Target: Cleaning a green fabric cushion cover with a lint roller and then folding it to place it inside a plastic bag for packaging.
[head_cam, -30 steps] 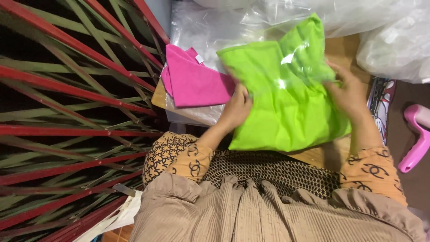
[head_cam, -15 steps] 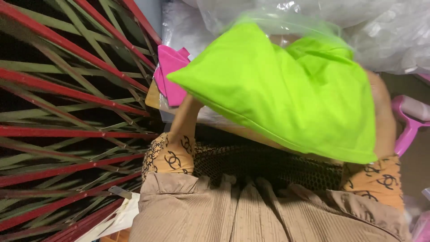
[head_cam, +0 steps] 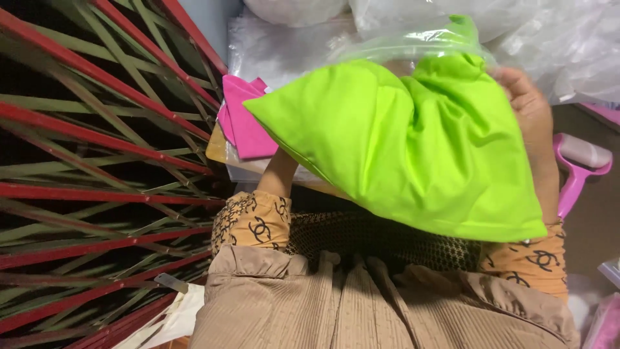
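Note:
A bright lime-green folded cloth [head_cam: 420,142] is lifted up in front of me, its far end inside a clear plastic bag [head_cam: 413,45]. My right hand [head_cam: 526,103] grips the cloth and bag at the upper right edge. My left hand is hidden under the green cloth; only its forearm [head_cam: 279,173] shows below the cloth's left part. A pink folded cloth [head_cam: 242,123] lies on the work surface just left of the green one.
A red and green slatted frame [head_cam: 97,161] fills the left side. Clear plastic bags [head_cam: 568,39] pile up at the back. A pink lint roller [head_cam: 578,161] lies at the right. My beige skirt [head_cam: 361,304] fills the bottom.
The green cloth was lying flat on the surface under both hands; it has been lifted and tilted toward me, and its far end now sits in the clear bag.

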